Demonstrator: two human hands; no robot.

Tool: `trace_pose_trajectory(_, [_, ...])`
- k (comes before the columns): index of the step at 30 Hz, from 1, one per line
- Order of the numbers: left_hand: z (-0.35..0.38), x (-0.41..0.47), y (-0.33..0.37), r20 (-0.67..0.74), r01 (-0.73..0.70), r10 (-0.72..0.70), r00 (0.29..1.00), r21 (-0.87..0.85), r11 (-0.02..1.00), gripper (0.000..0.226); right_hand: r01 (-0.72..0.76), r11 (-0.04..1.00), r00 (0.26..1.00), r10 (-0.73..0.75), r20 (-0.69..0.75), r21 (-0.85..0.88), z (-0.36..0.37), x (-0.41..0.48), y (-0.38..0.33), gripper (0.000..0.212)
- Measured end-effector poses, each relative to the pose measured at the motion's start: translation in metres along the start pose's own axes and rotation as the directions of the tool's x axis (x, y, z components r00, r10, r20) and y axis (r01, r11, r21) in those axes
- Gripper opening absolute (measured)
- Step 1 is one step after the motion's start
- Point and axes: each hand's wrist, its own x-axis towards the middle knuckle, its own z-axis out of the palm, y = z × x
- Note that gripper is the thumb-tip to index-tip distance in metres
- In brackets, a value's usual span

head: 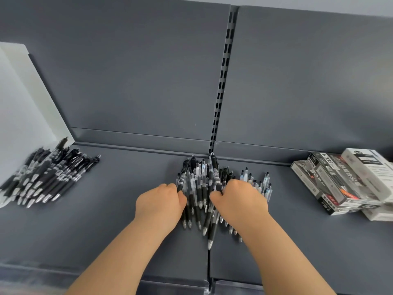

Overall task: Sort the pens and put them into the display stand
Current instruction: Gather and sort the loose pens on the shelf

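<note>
Grey shelf [106,231]: sorted black pens [49,177] at left edge; mixed pile [202,182] centre back, left hand [161,201] and right hand [240,199] curled, pinching pens in it. Sorting roughly half done; no stand seen.

Shop, looks like a stationery aisle. Grey metal gondola shelf [106,220] with matching back panels [127,71] and a slotted upright [223,77] running between them, the usual retail fitting. Stock lies straight on the shelf: loose pens [204,184] heaped in the middle, another pen heap [49,173] at left, printed pen boxes [344,184] stacked at right. White end panel [25,99] at far left.
</note>
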Motion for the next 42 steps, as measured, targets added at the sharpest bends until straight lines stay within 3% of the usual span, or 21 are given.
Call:
trace_pose_trajectory(5, [-0.013, -0.011, -0.027, -0.141, -0.012, 0.003, 0.990, -0.064, 0.998, 0.030, 0.075, 0.989, 0.996, -0.079, 0.028, 0.125, 0.013, -0.003, -0.032, 0.035])
trace_pose_trajectory(12, [-0.036, -0.018, -0.109, -0.215, 0.002, -0.022, 0.976, -0.094, 0.996, 0.030, 0.085, 0.970, 0.996, -0.091, 0.017, 0.226, 0.037, -0.002, -0.122, 0.026])
trace_pose_trajectory(16, [-0.052, -0.018, -0.174, -0.277, 0.021, -0.032, 0.960, -0.045, 0.999, 0.027, 0.068, 0.906, 0.992, -0.105, 0.067, 0.418, 0.059, -0.004, -0.188, 0.018])
trace_pose_trajectory(22, [-0.056, -0.012, -0.259, -0.365, 0.072, -0.074, 0.928, -0.020, 0.997, 0.022, 0.076, 0.798, 0.987, -0.146, 0.070, 0.598, 0.092, -0.006, -0.275, 0.039])
trace_pose_trajectory(26, [-0.050, 0.002, -0.302, -0.398, 0.021, -0.029, 0.917, -0.023, 0.999, 0.024, 0.054, 0.802, 0.990, -0.121, 0.074, 0.595, 0.113, -0.007, -0.311, 0.045])
trace_pose_trajectory(29, [-0.044, 0.009, -0.317, -0.340, 0.004, -0.001, 0.940, 0.009, 1.000, 0.018, 0.028, 0.819, 0.993, -0.089, 0.078, 0.574, 0.125, -0.004, -0.328, 0.046])
trace_pose_trajectory(34, [-0.036, 0.011, -0.327, -0.295, -0.026, 0.030, 0.955, 0.019, 0.999, 0.039, 0.016, 0.907, 1.000, -0.020, 0.005, 0.422, 0.134, -0.004, -0.343, 0.036])
trace_pose_trajectory(40, [-0.045, 0.014, -0.329, -0.388, -0.157, 0.139, 0.911, -0.017, 0.987, 0.021, 0.000, 0.950, 0.996, 0.027, -0.084, 0.311, 0.137, -0.006, -0.344, 0.027])
trace_pose_trajectory(42, [-0.045, 0.018, -0.325, -0.425, -0.211, 0.182, 0.887, -0.022, 0.977, 0.027, -0.015, 0.950, 0.995, 0.045, -0.089, 0.311, 0.136, -0.005, -0.339, 0.023])
